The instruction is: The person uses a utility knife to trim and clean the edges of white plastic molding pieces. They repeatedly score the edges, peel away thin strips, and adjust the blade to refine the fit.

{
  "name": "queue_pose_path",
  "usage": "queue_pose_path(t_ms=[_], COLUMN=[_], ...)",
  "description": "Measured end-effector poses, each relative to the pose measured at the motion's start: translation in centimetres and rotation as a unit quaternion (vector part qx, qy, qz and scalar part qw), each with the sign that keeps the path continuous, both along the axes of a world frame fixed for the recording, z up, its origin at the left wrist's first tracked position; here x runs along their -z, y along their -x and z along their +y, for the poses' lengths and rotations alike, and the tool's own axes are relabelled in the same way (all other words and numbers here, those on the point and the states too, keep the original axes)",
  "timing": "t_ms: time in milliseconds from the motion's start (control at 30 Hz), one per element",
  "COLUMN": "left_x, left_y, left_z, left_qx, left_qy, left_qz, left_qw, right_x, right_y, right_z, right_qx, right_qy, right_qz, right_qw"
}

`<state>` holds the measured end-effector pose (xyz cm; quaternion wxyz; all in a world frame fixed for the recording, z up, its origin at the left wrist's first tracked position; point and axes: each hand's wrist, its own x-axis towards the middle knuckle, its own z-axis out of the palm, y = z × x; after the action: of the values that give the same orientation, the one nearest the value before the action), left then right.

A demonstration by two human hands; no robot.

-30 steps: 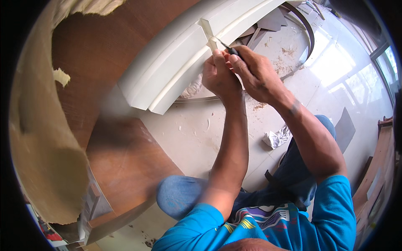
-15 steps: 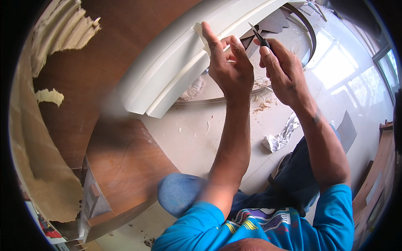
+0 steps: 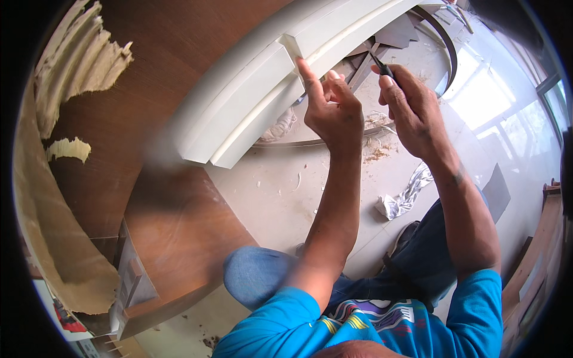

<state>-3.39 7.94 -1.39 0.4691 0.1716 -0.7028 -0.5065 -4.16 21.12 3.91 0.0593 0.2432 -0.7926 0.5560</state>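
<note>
A long white curved panel (image 3: 250,83) with lengthwise ridges spans the upper middle. A notch (image 3: 291,46) is cut into it, its inner faces cream-coloured. The forefinger of my left hand (image 3: 337,113) is stretched out to the lower end of this notch and appears to touch it. That hand's thumb stands apart, its other fingers are partly curled, and it grips nothing. To the right of the panel, my right hand (image 3: 412,107) is closed round a small knife (image 3: 383,69) with a black handle. Its thin blade points up and left, apart from the panel.
A brown wooden board (image 3: 179,209) lies at lower left, beside torn tan sheet material (image 3: 65,250). Beyond my hands are a dark curved strip (image 3: 444,48) and grey offcuts (image 3: 397,33). A crumpled white cloth (image 3: 397,203) and shavings (image 3: 376,155) lie on the tiled floor.
My left forefinger has moved down from the notch's upper end to its lower end, uncovering the notch. My right hand has drawn the knife slightly right and down, away from the panel.
</note>
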Motion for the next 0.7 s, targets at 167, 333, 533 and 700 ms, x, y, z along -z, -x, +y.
queue_pose_path(t_ms=[167, 333, 533, 700], left_x=[1.3, 0.6, -0.3, 1.0], left_y=[0.0, -0.4, -1.3, -1.3], left_z=[-2.0, -1.2, -1.6, -4.1], left_qx=[-0.093, -0.015, 0.059, 0.250], left_qy=[0.018, -0.201, -0.340, -0.466], left_qz=[0.072, 0.088, 0.074, 0.055], left_qw=[0.993, 0.976, 0.936, 0.847], right_x=[0.3, 0.9, 1.5, 2.1], right_y=[-0.4, -0.9, -0.7, -0.1], right_z=[-1.6, -3.1, -4.8, -6.3], right_qx=[-0.032, -0.078, -0.123, -0.132], right_qy=[-0.016, -0.046, -0.061, -0.037], right_qz=[-0.007, 0.005, 0.041, 0.023], right_qw=[0.999, 0.996, 0.990, 0.990])
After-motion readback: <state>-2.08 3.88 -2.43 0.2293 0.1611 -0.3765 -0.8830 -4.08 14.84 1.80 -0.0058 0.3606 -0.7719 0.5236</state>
